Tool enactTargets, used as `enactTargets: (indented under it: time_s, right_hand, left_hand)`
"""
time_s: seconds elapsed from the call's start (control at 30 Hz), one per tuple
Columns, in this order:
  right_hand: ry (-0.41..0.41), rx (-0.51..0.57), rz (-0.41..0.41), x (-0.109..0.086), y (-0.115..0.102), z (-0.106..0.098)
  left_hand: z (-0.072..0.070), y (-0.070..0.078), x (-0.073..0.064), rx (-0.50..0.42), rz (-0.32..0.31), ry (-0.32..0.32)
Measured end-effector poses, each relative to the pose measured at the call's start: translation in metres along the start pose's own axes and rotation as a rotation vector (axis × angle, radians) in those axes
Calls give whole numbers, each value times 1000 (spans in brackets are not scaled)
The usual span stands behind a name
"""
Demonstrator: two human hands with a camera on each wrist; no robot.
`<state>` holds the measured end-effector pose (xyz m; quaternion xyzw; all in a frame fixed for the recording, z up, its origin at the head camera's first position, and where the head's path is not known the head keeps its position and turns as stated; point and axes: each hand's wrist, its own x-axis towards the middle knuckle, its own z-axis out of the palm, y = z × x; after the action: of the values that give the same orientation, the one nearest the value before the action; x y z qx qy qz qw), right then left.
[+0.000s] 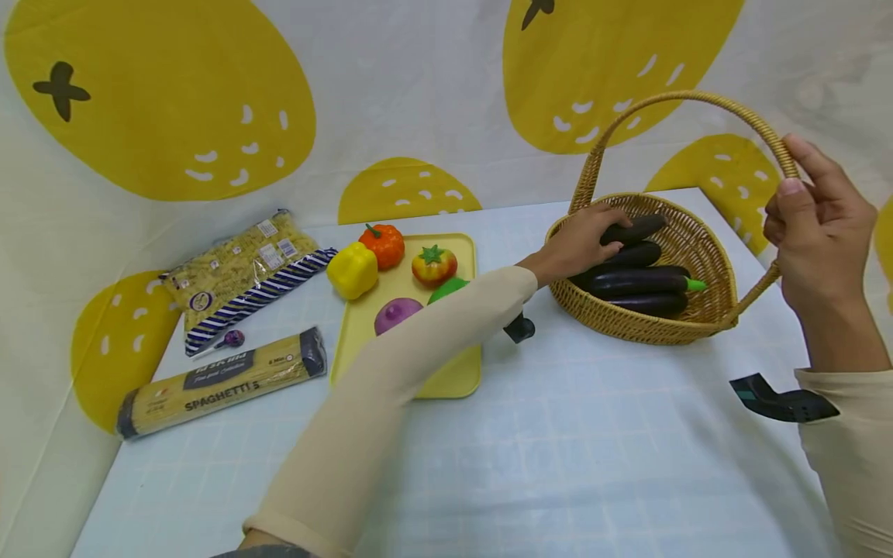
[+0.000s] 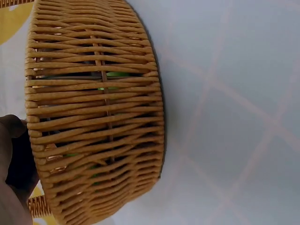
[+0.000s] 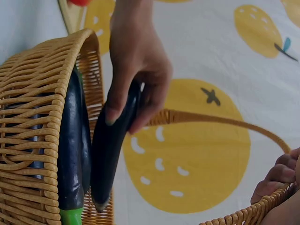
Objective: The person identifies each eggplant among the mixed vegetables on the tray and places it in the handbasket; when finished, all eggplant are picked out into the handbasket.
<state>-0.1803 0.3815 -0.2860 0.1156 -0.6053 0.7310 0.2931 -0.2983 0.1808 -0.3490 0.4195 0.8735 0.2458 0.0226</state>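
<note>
My left hand [image 1: 582, 244] reaches into a wicker basket [image 1: 649, 333] and grips a dark eggplant [image 3: 110, 157] between thumb and fingers. Several more glossy eggplants [image 1: 645, 304] lie side by side in the basket, one with a bright green stem end. The right wrist view shows the held eggplant tilted, just above the others at the rim. My right hand [image 1: 823, 225] holds the basket's arched handle [image 1: 749, 120] on its right side. Woven basket wall [image 2: 98, 117] fills much of the left wrist view, and only part of the left hand [image 2: 14, 173] shows there.
Left of the basket, a yellow tray [image 1: 453, 384] bears a tomato [image 1: 434, 266], a purple onion [image 1: 398, 314] and an orange pumpkin [image 1: 384, 246]. A yellow pepper [image 1: 353, 271] sits at its edge. Farther left lie a pasta bag [image 1: 251, 267], a lollipop [image 1: 233, 338] and a spaghetti pack [image 1: 223, 381].
</note>
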Motion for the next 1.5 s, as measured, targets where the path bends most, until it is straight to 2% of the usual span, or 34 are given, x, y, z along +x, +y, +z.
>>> enactTargets:
  time_s: [0.17, 0.37, 0.53, 0.63, 0.83, 0.97, 1.13, 1.3, 1.5]
  right_hand:
    - [-9, 16, -24, 1, 1, 2]
    - [8, 16, 10, 1, -1, 2]
    - [28, -43, 23, -1, -2, 1]
    - [34, -66, 25, -1, -2, 1]
    - [41, -52, 29, -1, -2, 2]
    - [34, -45, 28, -1, -1, 1]
    - [51, -48, 39, -1, -1, 1]
    - [83, -75, 53, -3, -1, 1]
    - [85, -75, 49, -2, -1, 3]
  left_hand:
    - [5, -3, 10, -15, 9, 8]
    - [8, -9, 12, -41, 10, 14]
    - [8, -11, 8, -21, -10, 4]
    - [6, -11, 5, -1, 0, 11]
    - [0, -14, -6, -5, 10, 22]
    - [-6, -20, -19, -31, 39, 45]
    - [-20, -31, -42, -70, 47, 82]
    - [-39, -48, -72, -111, 35, 130]
    - [-66, -60, -116, -110, -2, 208]
